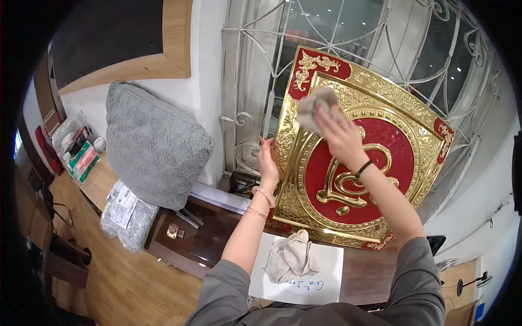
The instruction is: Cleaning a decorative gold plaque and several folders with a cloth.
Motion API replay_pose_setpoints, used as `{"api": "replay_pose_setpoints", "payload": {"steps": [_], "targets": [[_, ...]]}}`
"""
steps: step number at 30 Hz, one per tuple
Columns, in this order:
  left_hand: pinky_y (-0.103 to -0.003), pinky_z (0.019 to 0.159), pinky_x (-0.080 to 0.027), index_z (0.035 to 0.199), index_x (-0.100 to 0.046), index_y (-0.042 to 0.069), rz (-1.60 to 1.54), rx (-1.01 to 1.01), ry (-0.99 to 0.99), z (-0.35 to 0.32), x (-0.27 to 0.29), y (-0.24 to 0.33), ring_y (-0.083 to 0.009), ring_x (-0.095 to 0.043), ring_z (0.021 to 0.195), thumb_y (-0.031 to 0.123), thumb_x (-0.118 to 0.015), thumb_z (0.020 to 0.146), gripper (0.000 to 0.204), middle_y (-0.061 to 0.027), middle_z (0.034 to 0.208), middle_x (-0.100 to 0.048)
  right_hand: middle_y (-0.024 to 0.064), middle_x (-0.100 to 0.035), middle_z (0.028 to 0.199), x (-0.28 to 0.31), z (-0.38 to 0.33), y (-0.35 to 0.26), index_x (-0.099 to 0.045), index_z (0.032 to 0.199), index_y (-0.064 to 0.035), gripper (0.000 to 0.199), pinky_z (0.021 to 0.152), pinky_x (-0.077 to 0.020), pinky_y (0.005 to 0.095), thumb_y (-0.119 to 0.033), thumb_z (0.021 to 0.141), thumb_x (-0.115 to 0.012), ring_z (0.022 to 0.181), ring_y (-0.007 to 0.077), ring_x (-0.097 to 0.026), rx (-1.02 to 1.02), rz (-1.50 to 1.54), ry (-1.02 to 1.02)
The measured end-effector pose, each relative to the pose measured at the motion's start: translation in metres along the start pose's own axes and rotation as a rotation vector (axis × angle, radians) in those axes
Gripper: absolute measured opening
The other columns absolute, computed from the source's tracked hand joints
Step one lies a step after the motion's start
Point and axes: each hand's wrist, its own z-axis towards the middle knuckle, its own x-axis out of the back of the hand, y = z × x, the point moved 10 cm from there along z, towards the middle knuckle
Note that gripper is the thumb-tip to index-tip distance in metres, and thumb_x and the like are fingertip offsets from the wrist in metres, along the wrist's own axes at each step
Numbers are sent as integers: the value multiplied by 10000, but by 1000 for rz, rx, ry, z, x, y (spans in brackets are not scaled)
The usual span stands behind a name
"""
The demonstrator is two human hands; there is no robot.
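Note:
A large square plaque (402, 141) in gold and red, with a raised gold emblem in a red round centre, stands tilted on the dark wooden table (217, 239). My left hand (266, 163) grips its left edge and steadies it. My right hand (338, 133) presses a grey-beige cloth (315, 106) against the plaque's upper left gold border. A second crumpled cloth (289, 256) lies on a white sheet of paper (326, 271) at the plaque's foot.
A grey textured cushion (152, 144) leans on the white wall at left, above a wrapped grey bundle (128, 214). A window with a white scrolled metal grille (255, 81) is behind the plaque. Boxes and packets (79, 152) sit on a wooden shelf far left.

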Motion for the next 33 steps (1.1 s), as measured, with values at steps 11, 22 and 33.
{"api": "replay_pose_setpoints", "payload": {"steps": [11, 22, 33], "targets": [[-311, 982, -381, 1238, -493, -80, -82, 193, -114, 2, -6, 12, -196, -527, 1110, 680, -250, 943, 851, -129, 1216, -581, 73, -431, 1456, -4, -45, -93, -535, 1327, -45, 483, 1143, -242, 463, -45, 845, -524, 1383, 307, -320, -299, 408, -42], [-286, 886, -438, 1175, -524, -51, -257, 344, -222, -4, -8, 1, -189, -594, 972, 763, -219, 889, 915, -112, 1070, -643, 74, -456, 1432, 6, -19, -62, -569, 1275, -30, 504, 1103, -331, 457, -9, 772, -574, 1359, 325, -362, -181, 282, -1], [-253, 845, -452, 1125, -551, -26, -99, 147, -166, 7, -9, 8, -135, -604, 941, 462, -538, 953, 517, -83, 1031, -652, 42, -410, 1464, -16, -125, -180, -512, 1341, -52, 563, 1102, -344, 392, -161, 791, -566, 1397, 258, -309, 172, 469, -298]]}}
